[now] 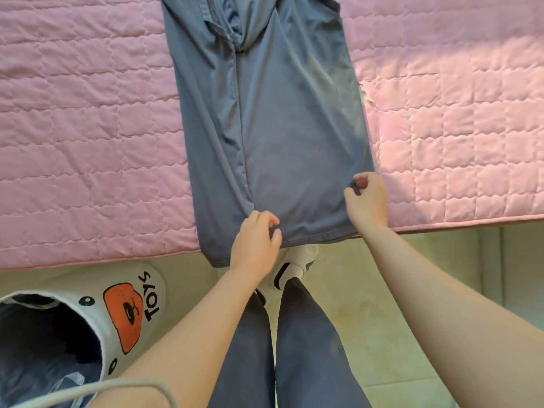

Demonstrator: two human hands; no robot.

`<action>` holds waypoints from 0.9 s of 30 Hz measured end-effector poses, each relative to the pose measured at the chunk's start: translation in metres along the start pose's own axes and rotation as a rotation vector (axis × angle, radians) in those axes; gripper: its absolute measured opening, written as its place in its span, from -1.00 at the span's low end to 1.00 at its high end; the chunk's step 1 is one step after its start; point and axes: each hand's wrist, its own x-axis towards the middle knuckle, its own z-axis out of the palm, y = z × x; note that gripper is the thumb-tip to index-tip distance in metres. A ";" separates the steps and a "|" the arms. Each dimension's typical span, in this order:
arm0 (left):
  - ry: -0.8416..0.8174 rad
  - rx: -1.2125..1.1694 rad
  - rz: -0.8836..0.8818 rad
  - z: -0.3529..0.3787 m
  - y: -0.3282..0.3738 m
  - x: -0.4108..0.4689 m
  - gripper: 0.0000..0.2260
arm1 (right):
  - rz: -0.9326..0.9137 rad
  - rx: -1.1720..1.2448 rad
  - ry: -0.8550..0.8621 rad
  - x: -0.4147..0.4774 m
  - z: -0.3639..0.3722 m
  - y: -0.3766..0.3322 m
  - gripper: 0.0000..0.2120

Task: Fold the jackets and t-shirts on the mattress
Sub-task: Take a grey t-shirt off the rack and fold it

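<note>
Head view gives me the pink mattress point(88, 128) across the upper frame. The blue t-shirt point(288, 128) lies lengthwise on it from twelve to six o'clock, one side folded over, hem overhanging the near edge. A toy basket point(97, 316) stands at eight o'clock. My left grip point(256, 242) pinches the hem, and my right grip point(366, 198) pinches the shirt's four-o'clock corner. I judge that an uneven lift could let the folded side slide open, as the fabric looks slippery.
</note>
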 end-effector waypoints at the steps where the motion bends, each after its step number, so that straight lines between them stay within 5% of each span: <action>1: -0.019 -0.007 0.024 0.006 0.014 0.009 -0.83 | -0.013 -0.026 0.021 0.009 -0.006 0.003 -0.73; 5: -0.123 0.037 0.119 0.022 0.065 0.038 -0.78 | 0.013 -0.149 0.045 0.038 -0.025 0.005 -0.52; 7: -0.216 0.043 0.090 0.033 0.084 0.049 -0.75 | 0.047 -0.024 -0.058 0.052 -0.031 0.005 -0.48; 11: -0.325 -0.007 0.015 0.058 0.113 0.065 -0.62 | 0.065 0.072 -0.283 0.065 -0.034 0.004 -0.51; 15: -0.257 -0.201 -0.119 0.078 0.139 0.067 -0.36 | 0.094 0.231 -0.428 0.067 -0.034 0.003 -0.58; 21: -0.124 -0.153 -0.326 0.087 0.155 0.079 -0.76 | 0.033 0.127 -0.544 0.080 -0.036 -0.005 -0.86; 27: -0.278 -0.199 -0.255 0.071 0.135 0.093 -0.91 | 0.123 0.194 -0.470 0.124 -0.020 -0.043 -0.67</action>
